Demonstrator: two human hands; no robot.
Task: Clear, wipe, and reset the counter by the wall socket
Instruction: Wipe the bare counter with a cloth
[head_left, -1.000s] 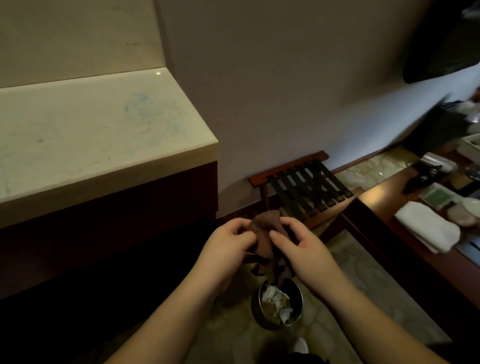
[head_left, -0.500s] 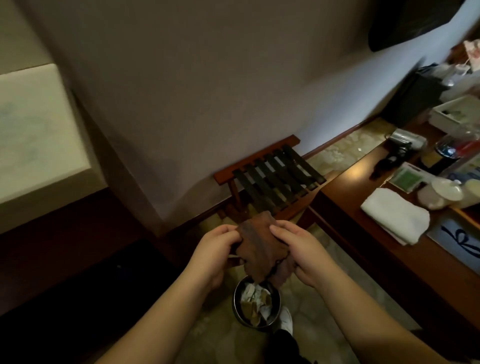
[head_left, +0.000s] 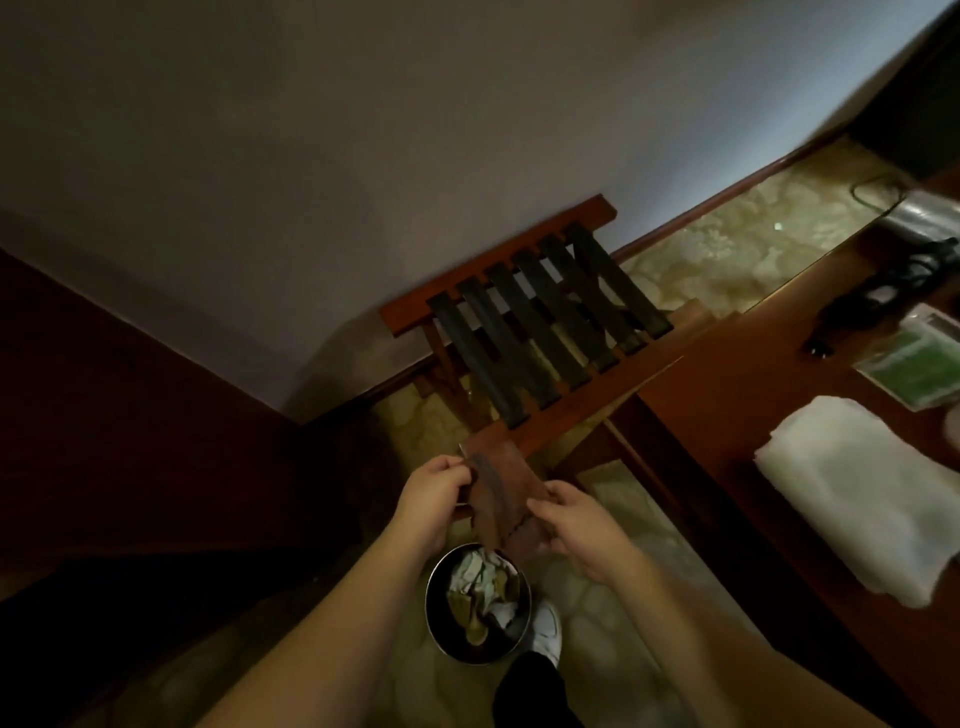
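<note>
Above the round metal bin (head_left: 478, 605) on the floor, a brown cloth (head_left: 501, 493) is stretched between both hands. The left hand (head_left: 431, 491) pinches the cloth's left edge between thumb and fingers; the right hand (head_left: 574, 525) grips its lower right part, fingers curled round the fabric. The cloth hangs partly flat, its lower edge just over the bin's rim. Inside the bin lies crumpled pale and tan litter. Just right of the bin, near the bottom edge, a white shoe (head_left: 545, 626) and a dark trouser leg show. Farther off, against the wall, stands a wooden luggage rack (head_left: 524, 317) with dark straps across its top. To the right runs a dark wooden desk (head_left: 737, 384); on it lie a folded white towel (head_left: 862, 504), a green packet (head_left: 919, 366) farther away, and a black corded object (head_left: 878, 296) beyond that, too blurred to identify. The floor (head_left: 727, 244) is patterned stone in yellowish tones.
</note>
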